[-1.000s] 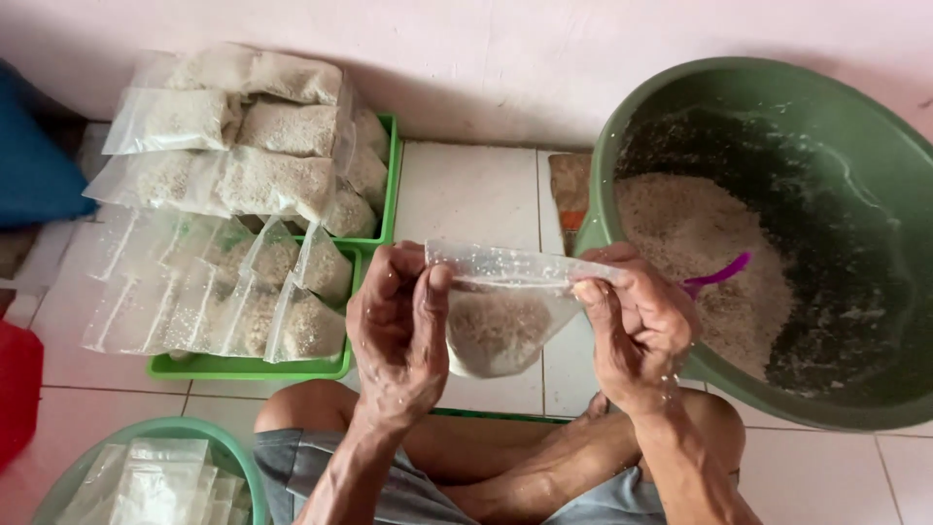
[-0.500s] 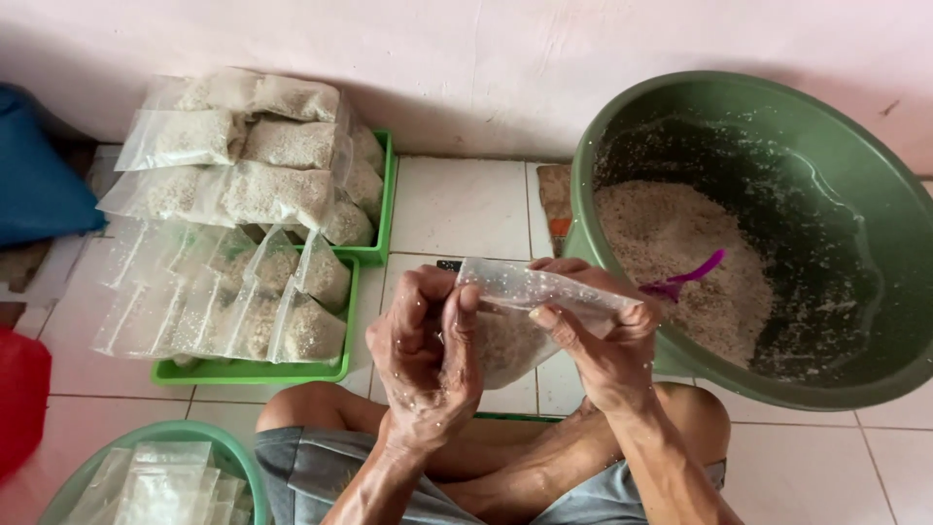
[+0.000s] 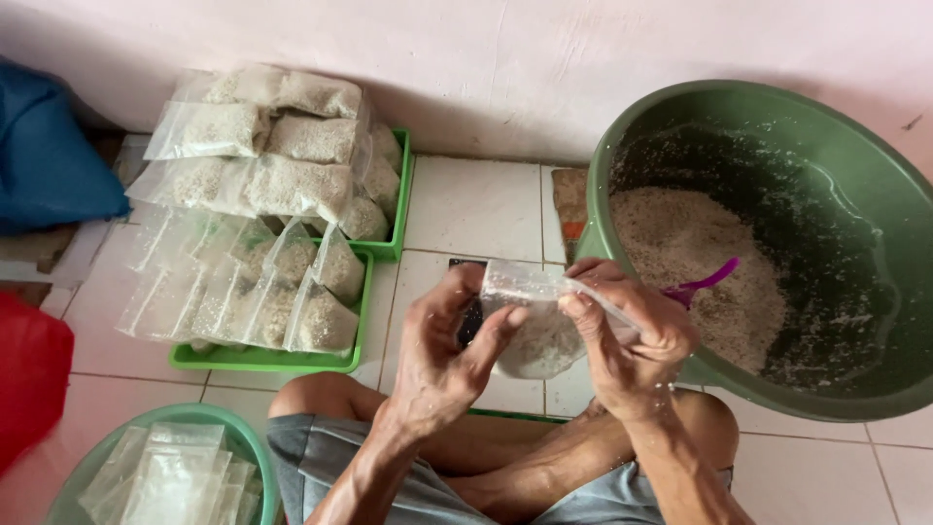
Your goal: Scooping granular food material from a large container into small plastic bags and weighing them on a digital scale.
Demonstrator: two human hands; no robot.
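Both my hands hold a small clear plastic bag [image 3: 533, 335] half full of pale grain, above the tiled floor in front of my crossed legs. My left hand [image 3: 445, 355] pinches the bag's top edge at its left end. My right hand [image 3: 630, 335] grips the top edge at its right end, fingers curled over it. Right of the hands stands a big green basin [image 3: 680, 122] with a heap of the same pale grain [image 3: 695, 262]. A purple scoop handle [image 3: 702, 282] sticks out of the grain just beyond my right hand.
Two green trays [image 3: 262, 358] at the left carry several filled, sealed bags [image 3: 267, 185]. A small green bowl [image 3: 209, 418] at bottom left holds empty clear bags. A blue cloth bundle [image 3: 49, 160] and a red object [image 3: 29, 374] lie at the far left. A pink wall runs behind.
My hands have come closer together along the bag's top edge and sunk slightly. The bag, stretched flat a second ago, now hangs bunched between them.
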